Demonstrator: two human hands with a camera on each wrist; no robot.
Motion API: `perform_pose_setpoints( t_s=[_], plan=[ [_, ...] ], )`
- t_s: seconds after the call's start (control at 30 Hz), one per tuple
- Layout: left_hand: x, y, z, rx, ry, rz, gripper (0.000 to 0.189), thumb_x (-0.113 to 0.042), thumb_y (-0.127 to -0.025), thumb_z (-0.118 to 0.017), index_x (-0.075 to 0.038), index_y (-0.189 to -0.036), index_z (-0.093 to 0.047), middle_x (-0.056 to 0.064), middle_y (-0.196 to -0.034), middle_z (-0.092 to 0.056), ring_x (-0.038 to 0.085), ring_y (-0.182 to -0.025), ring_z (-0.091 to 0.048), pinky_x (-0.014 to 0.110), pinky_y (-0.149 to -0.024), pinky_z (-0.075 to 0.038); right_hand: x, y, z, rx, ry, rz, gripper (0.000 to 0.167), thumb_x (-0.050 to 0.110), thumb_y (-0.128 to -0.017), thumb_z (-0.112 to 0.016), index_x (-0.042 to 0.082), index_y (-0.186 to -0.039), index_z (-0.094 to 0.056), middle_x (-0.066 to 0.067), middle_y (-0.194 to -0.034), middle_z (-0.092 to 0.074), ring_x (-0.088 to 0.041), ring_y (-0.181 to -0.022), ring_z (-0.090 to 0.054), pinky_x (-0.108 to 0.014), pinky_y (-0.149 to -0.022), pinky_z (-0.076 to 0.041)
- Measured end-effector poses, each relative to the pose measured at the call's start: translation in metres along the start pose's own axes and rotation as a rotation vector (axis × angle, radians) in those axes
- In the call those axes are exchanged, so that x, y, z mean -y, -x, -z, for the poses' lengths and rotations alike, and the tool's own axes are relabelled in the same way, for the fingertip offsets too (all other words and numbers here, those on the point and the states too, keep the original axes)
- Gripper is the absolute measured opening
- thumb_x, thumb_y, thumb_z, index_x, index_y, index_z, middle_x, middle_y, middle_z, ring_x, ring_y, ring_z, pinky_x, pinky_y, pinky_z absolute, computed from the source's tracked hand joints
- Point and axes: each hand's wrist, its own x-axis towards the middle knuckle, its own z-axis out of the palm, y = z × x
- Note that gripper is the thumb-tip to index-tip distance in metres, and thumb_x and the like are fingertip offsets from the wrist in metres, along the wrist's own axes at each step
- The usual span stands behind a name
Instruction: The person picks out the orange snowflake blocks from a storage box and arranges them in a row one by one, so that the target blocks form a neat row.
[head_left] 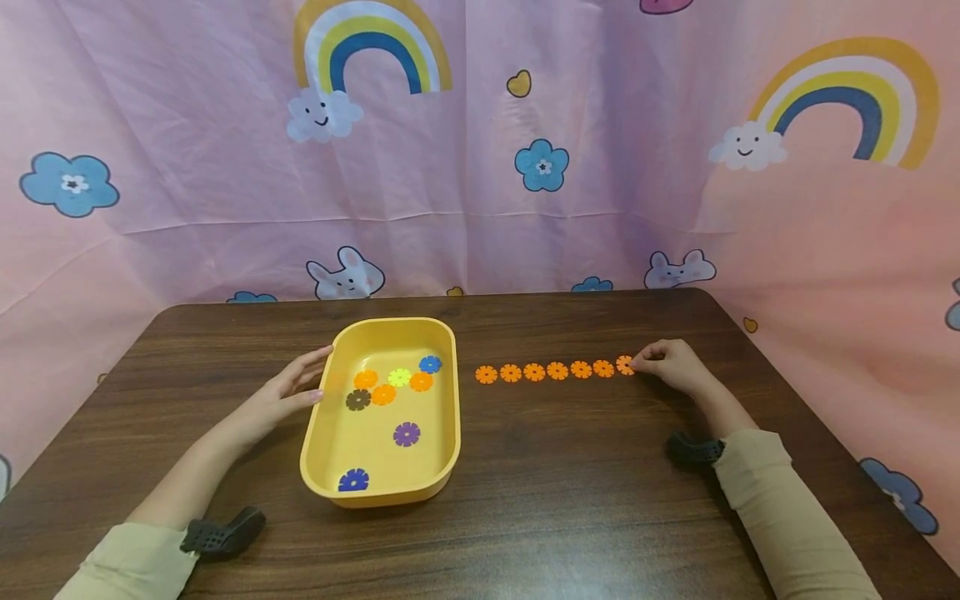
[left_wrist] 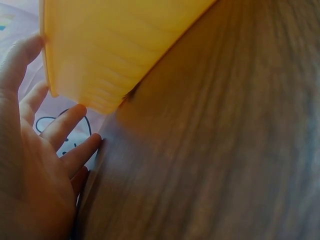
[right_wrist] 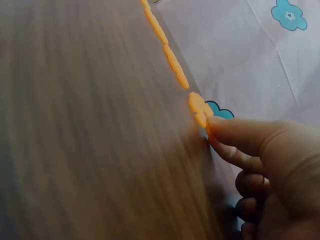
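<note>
My right hand [head_left: 672,367] pinches an orange snowflake disc [head_left: 625,365] between thumb and forefinger, at the right end of a row of several flat orange snowflake discs [head_left: 557,372]. In the right wrist view this disc [right_wrist: 198,106] is tilted up from the table, while the others in the row lie flat. At the left side of a yellow tray [head_left: 442,492], my left hand [head_left: 288,390] rests with spread fingers, its tips against the rim. The left wrist view shows those fingers [left_wrist: 64,127] loosely extended beside the tray's outer wall [left_wrist: 115,45].
Loose discs lie in the tray: several orange ones [head_left: 383,395], a yellow-green one [head_left: 399,377], a brown one [head_left: 358,400], a purple one [head_left: 407,434] and blue ones [head_left: 430,364]. The dark wooden table [head_left: 555,508] ends at a patterned pink curtain [head_left: 480,250].
</note>
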Motion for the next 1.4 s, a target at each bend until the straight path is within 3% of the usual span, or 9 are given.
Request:
perform_pose_setpoints(
  t_s=[0.27,0.5,0.83,0.9,1.03,1.13,1.27,1.4],
  plan=[
    [0.002,-0.001,-0.001,0.003,0.013,0.004,0.062,-0.012,-0.099,-0.049,-0.007,-0.152,-0.018,0.023,-0.154,-0.016,0.048,-0.135,-0.021,0.067,-0.098,-0.027,0.003,0.002,-0.001,-0.010,-0.008,-0.034,0.016,0.014,-0.090,-0.067,-0.002,-0.088,-0.071,-0.014,-0.094,-0.066,-0.025,-0.086,-0.055,-0.035,-0.073,-0.042],
    [0.000,0.000,0.000,0.000,-0.011,-0.001,0.061,-0.012,-0.099,-0.049,-0.006,-0.152,-0.019,0.023,-0.154,-0.017,0.048,-0.135,-0.023,0.060,-0.098,-0.033,0.002,0.002,-0.005,-0.044,-0.012,-0.030,0.022,0.017,-0.090,-0.069,-0.004,-0.096,-0.069,-0.018,-0.100,-0.063,-0.029,-0.091,-0.053,-0.042,-0.081,-0.042],
    [0.001,0.000,0.000,0.005,-0.010,0.004,0.061,-0.012,-0.099,-0.049,-0.009,-0.152,-0.018,0.023,-0.154,-0.017,0.048,-0.135,-0.022,0.064,-0.097,-0.032,0.006,0.001,0.000,-0.066,-0.056,-0.028,0.033,0.027,-0.090,-0.069,-0.004,-0.103,-0.069,-0.019,-0.102,-0.063,-0.032,-0.097,-0.054,-0.045,-0.086,-0.041],
    [0.000,0.000,0.000,0.008,-0.011,0.000,0.061,-0.012,-0.100,-0.049,-0.009,-0.153,-0.018,0.023,-0.154,-0.017,0.048,-0.135,-0.023,0.060,-0.097,-0.035,0.015,0.001,0.004,-0.088,-0.065,-0.019,0.035,0.028,-0.090,-0.069,-0.003,-0.106,-0.068,-0.019,-0.105,-0.061,-0.033,-0.099,-0.052,-0.047,-0.087,-0.041],
    [0.000,0.001,0.001,0.011,-0.006,-0.008,0.061,-0.011,-0.100,-0.048,-0.009,-0.152,-0.018,0.024,-0.153,-0.018,0.049,-0.134,-0.023,0.035,-0.094,-0.043,0.040,0.001,0.007,-0.129,-0.078,0.043,0.034,0.027,-0.090,-0.069,-0.002,-0.107,-0.068,-0.019,-0.110,-0.058,-0.032,-0.102,-0.049,-0.047,-0.087,-0.040],
    [0.000,0.001,0.000,0.014,0.007,-0.011,0.061,-0.010,-0.100,-0.048,-0.009,-0.153,-0.018,0.025,-0.153,-0.018,0.049,-0.133,-0.023,0.021,-0.089,-0.042,0.062,-0.001,0.004,-0.146,-0.101,0.090,0.031,0.026,-0.089,-0.070,-0.001,-0.105,-0.069,-0.016,-0.106,-0.059,-0.028,-0.091,-0.047,-0.041,-0.077,-0.039],
    [0.001,0.001,0.000,0.014,0.005,-0.007,0.061,-0.011,-0.100,-0.048,-0.010,-0.153,-0.018,0.025,-0.153,-0.019,0.049,-0.134,-0.023,0.023,-0.089,-0.042,0.091,-0.003,-0.004,-0.155,-0.129,0.151,0.028,0.025,-0.088,-0.071,0.002,-0.104,-0.071,-0.010,-0.094,-0.056,-0.024,-0.078,-0.038,-0.036,-0.065,-0.032],
    [0.002,0.000,0.001,0.011,-0.013,0.003,0.061,-0.013,-0.100,-0.048,-0.011,-0.153,-0.018,0.024,-0.153,-0.020,0.048,-0.134,-0.025,0.034,-0.093,-0.043,0.121,-0.003,-0.013,-0.150,-0.156,0.236,0.026,0.021,-0.086,-0.073,0.003,-0.104,-0.071,-0.009,-0.085,-0.050,-0.023,-0.077,-0.036,-0.036,-0.066,-0.029]
  ],
)
